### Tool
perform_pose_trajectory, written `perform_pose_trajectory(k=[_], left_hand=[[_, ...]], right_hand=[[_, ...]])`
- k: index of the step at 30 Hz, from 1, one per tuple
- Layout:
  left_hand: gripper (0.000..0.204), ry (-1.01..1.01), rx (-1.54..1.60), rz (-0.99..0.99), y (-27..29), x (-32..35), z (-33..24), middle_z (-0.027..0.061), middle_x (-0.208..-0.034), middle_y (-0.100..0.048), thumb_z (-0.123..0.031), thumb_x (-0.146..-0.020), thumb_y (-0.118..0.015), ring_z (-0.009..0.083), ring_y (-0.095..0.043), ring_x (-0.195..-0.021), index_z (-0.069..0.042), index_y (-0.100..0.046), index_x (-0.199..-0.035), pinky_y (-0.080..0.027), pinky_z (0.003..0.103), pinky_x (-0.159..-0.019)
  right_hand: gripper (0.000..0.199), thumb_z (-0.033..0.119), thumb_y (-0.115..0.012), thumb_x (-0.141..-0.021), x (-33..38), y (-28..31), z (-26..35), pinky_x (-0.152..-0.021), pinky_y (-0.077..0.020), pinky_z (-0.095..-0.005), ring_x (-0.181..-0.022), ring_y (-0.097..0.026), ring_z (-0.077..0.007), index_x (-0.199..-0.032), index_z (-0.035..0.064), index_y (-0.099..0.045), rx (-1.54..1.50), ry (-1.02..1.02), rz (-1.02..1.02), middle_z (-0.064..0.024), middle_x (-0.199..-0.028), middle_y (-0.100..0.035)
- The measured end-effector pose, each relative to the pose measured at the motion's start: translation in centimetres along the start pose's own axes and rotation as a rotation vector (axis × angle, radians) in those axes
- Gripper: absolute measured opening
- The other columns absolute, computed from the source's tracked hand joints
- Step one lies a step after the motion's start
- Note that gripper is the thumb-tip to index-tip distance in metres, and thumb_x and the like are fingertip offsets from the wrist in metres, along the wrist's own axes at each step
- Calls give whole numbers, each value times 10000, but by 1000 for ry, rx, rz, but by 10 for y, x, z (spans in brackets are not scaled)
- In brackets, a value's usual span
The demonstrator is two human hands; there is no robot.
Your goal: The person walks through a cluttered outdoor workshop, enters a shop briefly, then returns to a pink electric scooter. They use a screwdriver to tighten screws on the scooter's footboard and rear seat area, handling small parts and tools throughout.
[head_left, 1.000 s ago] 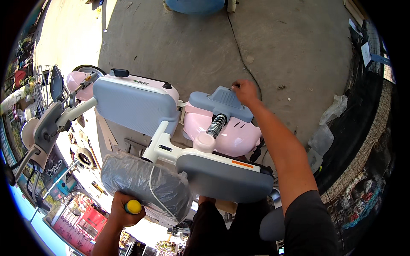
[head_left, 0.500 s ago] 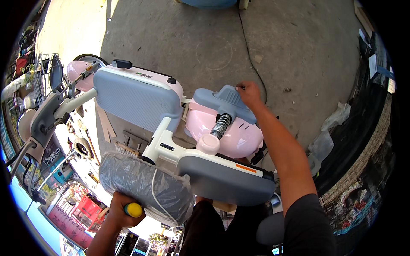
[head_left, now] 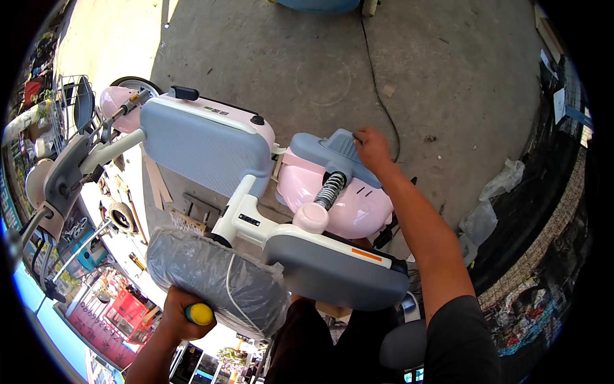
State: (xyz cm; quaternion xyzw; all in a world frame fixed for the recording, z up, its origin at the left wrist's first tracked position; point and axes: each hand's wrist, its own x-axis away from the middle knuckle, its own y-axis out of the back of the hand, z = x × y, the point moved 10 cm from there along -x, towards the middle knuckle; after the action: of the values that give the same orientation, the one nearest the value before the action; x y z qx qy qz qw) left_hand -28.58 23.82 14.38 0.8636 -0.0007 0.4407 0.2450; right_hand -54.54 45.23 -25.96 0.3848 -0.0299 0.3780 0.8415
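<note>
A pink and blue-grey electric scooter (head_left: 204, 150) lies tipped on its side before me. My left hand (head_left: 181, 313) is closed around a screwdriver (head_left: 202, 314) with a rounded yellow end and teal grip; its shaft is hidden. That fist is by the plastic-wrapped grey seat (head_left: 217, 281). At the far edge of the blue-grey ribbed plastic cover (head_left: 339, 150), beside the pink rear body (head_left: 352, 211), my right hand (head_left: 373, 147) has its fingers curled in. What they pinch is hidden. A coil spring shock absorber (head_left: 330, 190) joins the cover area to the white frame (head_left: 246, 214).
A dark grey rear seat (head_left: 336, 272) sits close to my legs. The handlebar (head_left: 67, 169) and wire basket (head_left: 77, 102) are at the left. A black cable (head_left: 371, 70) crosses the concrete floor. Clear plastic bags (head_left: 483, 214) lie by the right wall.
The right hand has shifted very slightly at the cover's edge, fingers still curled. The left hand keeps its grip on the screwdriver, and the scooter stays put.
</note>
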Motion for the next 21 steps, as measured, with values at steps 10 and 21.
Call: perform_pose_trajectory(k=[10,21], left_hand=[[216,70,-42,-1,-1,5,19,50,-489,-550,-109,-580,-741,198,-567,-456,-87,-542,-499,-434,269,-519],[320,137,-12,32,-2,4,15,6,-493,-504,-36,-607,-716,106,-482,-455,-106,-431,-480,-374,269,-484]], right_hand=[[337,26,-632,-793,12,-9,-23,-859,-493,-385,-995,-616,-304,-1129,26,-649,-228,-170,82,-130,-1156,-610],[390,-37,-512,-762,7,-12,-15,-950,-455,-418,-1067,-574,-390,-1134,-6,-626,-63,-55,127,-205,-1158,-608]])
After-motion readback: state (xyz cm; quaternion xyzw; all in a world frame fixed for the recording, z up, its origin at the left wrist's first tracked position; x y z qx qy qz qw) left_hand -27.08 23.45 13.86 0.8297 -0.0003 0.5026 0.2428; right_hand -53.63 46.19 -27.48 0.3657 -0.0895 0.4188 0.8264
